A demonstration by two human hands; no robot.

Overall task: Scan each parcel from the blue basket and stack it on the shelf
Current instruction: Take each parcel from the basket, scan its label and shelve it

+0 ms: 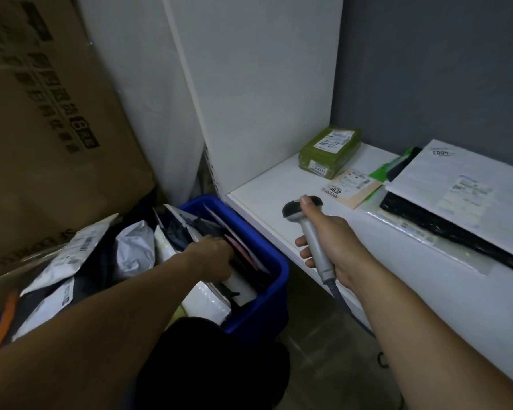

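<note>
The blue basket (274, 279) stands on the floor at lower centre, packed with flat parcels (243, 247) on edge. My left hand (216, 254) reaches down into it, fingers curled among the parcels; what it grips is hidden. My right hand (323, 238) holds a grey barcode scanner (307, 223) by its handle, above the front edge of the white shelf (267, 187). On the shelf lie a green parcel (328, 152), a small tan envelope (353, 186) and a large white flat parcel (468, 193) on top of a black one.
A heap of white and grey mail bags (77, 261) lies left of the basket. A big cardboard box (42, 119) leans at the far left. The shelf's white side panel (255, 84) rises behind the basket. My dark knee (208, 368) is below the basket.
</note>
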